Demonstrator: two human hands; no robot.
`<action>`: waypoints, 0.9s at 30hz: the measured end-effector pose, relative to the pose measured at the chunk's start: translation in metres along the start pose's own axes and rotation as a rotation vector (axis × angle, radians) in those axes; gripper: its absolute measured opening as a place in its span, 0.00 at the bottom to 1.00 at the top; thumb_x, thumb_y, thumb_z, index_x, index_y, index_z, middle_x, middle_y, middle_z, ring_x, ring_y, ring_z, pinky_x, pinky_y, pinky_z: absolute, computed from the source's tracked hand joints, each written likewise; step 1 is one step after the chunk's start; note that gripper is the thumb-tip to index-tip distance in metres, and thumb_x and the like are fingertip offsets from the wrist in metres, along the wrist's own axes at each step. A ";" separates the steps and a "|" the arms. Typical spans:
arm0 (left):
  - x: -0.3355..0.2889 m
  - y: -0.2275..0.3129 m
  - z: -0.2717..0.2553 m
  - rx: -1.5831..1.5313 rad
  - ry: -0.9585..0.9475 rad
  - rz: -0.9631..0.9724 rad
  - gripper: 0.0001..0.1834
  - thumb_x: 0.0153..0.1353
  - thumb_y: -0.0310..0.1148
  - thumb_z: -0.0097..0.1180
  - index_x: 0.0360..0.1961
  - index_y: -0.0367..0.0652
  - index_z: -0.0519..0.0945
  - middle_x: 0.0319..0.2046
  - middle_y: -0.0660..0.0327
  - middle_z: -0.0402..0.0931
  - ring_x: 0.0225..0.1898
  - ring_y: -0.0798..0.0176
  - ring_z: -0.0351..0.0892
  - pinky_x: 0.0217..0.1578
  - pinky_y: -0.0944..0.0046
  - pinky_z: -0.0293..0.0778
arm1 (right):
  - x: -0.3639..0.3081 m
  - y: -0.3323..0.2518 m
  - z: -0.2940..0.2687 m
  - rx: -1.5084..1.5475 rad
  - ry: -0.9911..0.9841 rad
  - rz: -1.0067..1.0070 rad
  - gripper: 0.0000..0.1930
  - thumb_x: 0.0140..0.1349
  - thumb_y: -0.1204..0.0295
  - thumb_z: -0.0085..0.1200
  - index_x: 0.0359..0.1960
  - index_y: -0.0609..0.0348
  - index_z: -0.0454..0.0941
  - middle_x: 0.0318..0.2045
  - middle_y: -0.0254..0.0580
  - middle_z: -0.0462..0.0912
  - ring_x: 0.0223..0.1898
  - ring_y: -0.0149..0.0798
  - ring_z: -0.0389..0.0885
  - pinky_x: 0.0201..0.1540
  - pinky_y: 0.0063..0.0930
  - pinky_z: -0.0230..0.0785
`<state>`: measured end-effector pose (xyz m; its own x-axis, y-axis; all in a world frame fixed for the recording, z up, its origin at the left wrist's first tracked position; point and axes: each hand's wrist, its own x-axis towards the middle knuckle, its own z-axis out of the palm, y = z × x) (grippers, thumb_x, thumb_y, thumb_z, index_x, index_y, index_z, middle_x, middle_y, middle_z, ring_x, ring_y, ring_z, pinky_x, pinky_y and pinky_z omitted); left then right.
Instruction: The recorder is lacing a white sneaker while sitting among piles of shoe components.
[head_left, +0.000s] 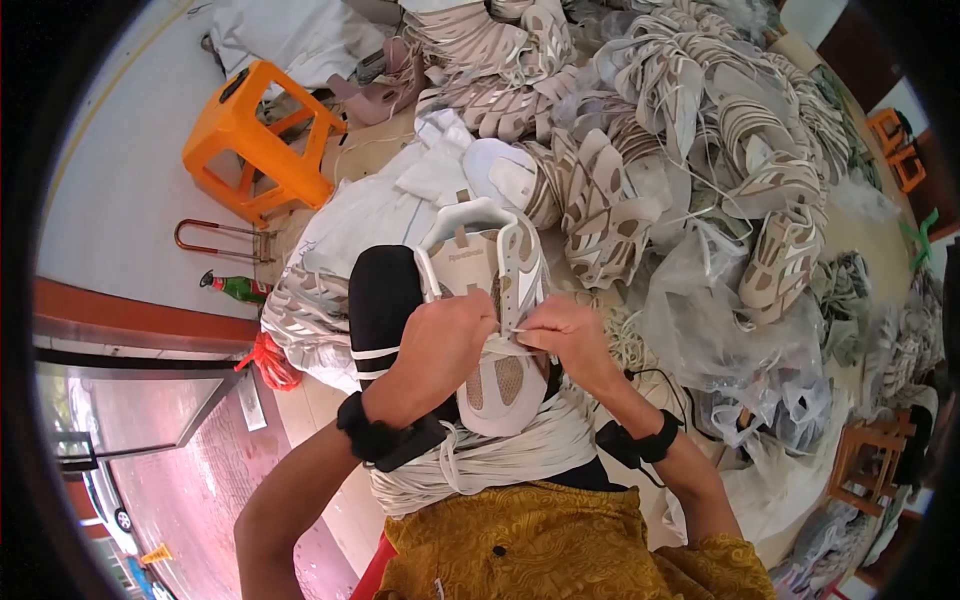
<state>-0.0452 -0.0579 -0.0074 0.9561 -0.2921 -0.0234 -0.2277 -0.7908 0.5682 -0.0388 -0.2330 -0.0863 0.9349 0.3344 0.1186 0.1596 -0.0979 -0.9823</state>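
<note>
Head view: right fingers (pixel 541 322) pinch white shoelace (pixel 514 331), grip of left fingers (pixel 478 308) unclear; uneven tugging could skew the sneaker (pixel 495 405).

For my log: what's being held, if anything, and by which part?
The right hand pinches a pale lace by the stretch beside the eyelets of the shoe upper. What the left hand grips, if anything, is hidden.

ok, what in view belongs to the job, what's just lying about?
In the job:
beige and white shoe upper
off-white bundle of long laces
stacked beige uppers, probably

Lying about:
orange plastic stool
slim green bottle
bundled red cord
</note>
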 end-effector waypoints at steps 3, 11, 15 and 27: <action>0.005 -0.011 0.015 -0.006 0.011 -0.090 0.05 0.50 0.27 0.47 0.27 0.37 0.74 0.22 0.48 0.73 0.27 0.47 0.74 0.28 0.57 0.69 | 0.000 -0.004 -0.001 -0.266 -0.026 -0.189 0.05 0.43 0.74 0.55 0.22 0.62 0.76 0.18 0.40 0.74 0.22 0.38 0.73 0.26 0.25 0.65; 0.019 -0.008 0.022 0.026 -0.067 -0.088 0.08 0.49 0.28 0.45 0.25 0.37 0.76 0.23 0.48 0.73 0.28 0.46 0.74 0.30 0.57 0.69 | 0.009 -0.005 0.000 -0.530 0.065 -0.300 0.05 0.41 0.70 0.54 0.16 0.58 0.74 0.16 0.39 0.71 0.20 0.37 0.73 0.23 0.29 0.67; 0.018 -0.010 0.024 0.041 -0.059 -0.093 0.08 0.48 0.28 0.45 0.24 0.37 0.76 0.23 0.49 0.73 0.27 0.47 0.74 0.29 0.57 0.69 | 0.013 -0.011 0.002 -0.818 0.008 -0.513 0.05 0.39 0.71 0.51 0.14 0.58 0.72 0.15 0.38 0.70 0.19 0.37 0.73 0.21 0.29 0.67; 0.017 -0.009 0.028 -0.001 -0.051 -0.093 0.06 0.47 0.28 0.46 0.23 0.38 0.75 0.20 0.50 0.73 0.25 0.48 0.75 0.28 0.57 0.70 | 0.026 -0.018 -0.004 -0.972 -0.264 -0.330 0.07 0.40 0.70 0.50 0.14 0.62 0.74 0.18 0.48 0.75 0.20 0.45 0.77 0.18 0.35 0.67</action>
<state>-0.0322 -0.0708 -0.0362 0.9624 -0.2446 -0.1176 -0.1384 -0.8151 0.5625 -0.0166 -0.2261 -0.0650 0.7190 0.6629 0.2088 0.6873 -0.6337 -0.3550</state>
